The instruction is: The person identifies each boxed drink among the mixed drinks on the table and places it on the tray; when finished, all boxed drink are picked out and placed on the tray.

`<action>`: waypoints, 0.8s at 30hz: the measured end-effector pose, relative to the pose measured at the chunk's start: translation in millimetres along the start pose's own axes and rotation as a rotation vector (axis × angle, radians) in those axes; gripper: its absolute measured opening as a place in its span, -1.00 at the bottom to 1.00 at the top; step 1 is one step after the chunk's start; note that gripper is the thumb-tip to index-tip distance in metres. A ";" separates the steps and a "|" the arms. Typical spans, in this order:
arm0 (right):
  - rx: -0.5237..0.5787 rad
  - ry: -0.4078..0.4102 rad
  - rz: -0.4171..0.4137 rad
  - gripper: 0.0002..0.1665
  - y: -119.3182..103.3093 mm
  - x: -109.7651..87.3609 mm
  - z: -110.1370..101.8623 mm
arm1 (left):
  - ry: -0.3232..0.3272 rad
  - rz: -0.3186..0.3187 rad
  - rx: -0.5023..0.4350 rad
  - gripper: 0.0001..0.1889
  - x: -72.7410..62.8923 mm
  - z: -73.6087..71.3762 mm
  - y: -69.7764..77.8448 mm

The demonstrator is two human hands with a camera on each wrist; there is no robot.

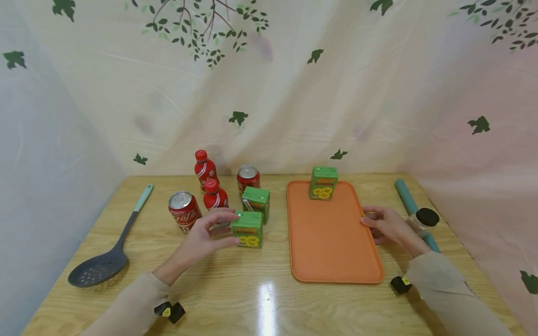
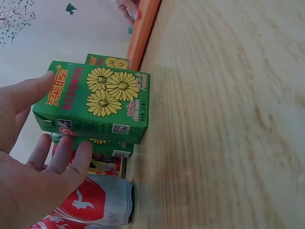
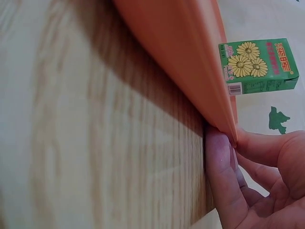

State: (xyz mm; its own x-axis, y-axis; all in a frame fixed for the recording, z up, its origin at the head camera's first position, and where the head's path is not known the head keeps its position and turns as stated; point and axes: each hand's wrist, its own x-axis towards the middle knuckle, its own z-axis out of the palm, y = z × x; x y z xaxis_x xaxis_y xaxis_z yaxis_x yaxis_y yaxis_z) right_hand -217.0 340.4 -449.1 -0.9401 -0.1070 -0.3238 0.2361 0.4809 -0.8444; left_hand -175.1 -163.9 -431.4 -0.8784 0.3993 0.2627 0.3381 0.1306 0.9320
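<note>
A green drink carton with yellow flowers stands on the table. My left hand is at its left side, thumb and fingers spread apart; in the left wrist view the thumb overlaps the carton's upper end, the other fingertips by its lower edge. Whether they touch is unclear. Right behind stands a second green carton with a straw on its side. My right hand pinches the right rim of an orange tray, thumb above and fingers below. A third green carton stands at the tray's far end.
Two red bottles and two red cans stand behind and left of the left hand. A slotted spatula lies at far left. A jar with a black lid and a teal rod are right of the right hand.
</note>
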 end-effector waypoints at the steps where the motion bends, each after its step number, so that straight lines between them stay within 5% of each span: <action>1: 0.000 0.001 0.001 -0.28 -0.1 0.0 0.0 | 0.004 -0.005 0.001 -0.52 0.3 0.6 -0.5; 24: 0.008 -0.008 0.011 -0.24 0.5 -1.9 0.2 | 0.087 -0.014 -0.053 -0.75 2.5 10.3 -18.9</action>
State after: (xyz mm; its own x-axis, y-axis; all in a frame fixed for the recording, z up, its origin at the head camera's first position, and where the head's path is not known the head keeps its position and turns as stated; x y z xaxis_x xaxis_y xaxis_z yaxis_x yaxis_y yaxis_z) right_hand -215.1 340.7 -449.0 -0.9354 -0.1086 -0.3365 0.2486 0.4748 -0.8443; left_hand -180.2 -156.0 -450.9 -0.9097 0.3175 0.2677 0.3091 0.0870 0.9470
